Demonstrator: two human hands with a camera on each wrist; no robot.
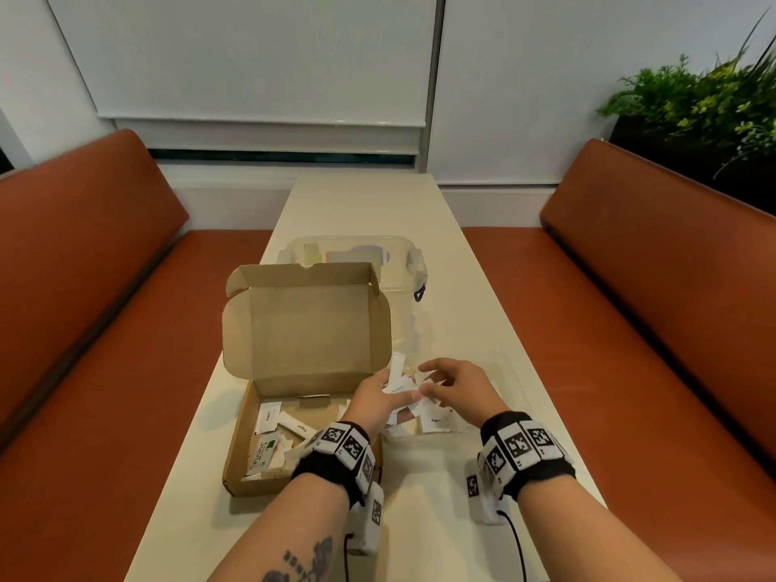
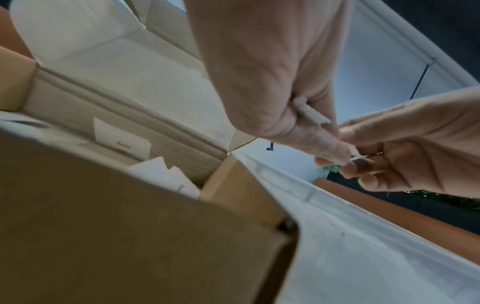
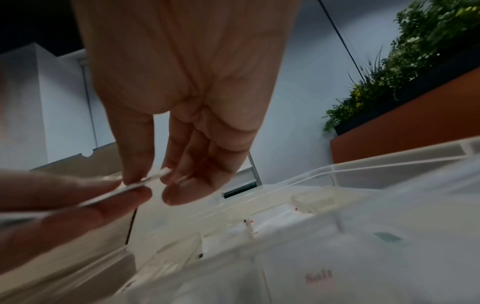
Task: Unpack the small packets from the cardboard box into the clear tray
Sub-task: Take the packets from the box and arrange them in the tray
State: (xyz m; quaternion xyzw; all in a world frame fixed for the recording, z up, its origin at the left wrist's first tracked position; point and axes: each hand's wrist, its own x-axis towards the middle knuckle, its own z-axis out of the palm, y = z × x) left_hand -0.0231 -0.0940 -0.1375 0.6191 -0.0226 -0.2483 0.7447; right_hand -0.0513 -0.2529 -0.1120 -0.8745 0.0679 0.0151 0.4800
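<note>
The open cardboard box lies at the table's left, with several white packets inside it. To its right stands the clear tray, which holds more packets. My left hand hovers over the tray's left edge and grips a bunch of white packets. My right hand meets it there. Thumb and forefinger of the right hand pinch the edge of one thin packet from that bunch. In the left wrist view, the left hand clutches the packets.
A clear lidded container with a blue latch stands behind the box's raised lid. Orange bench seats run along both sides of the narrow cream table. A planter with green plants sits at the back right.
</note>
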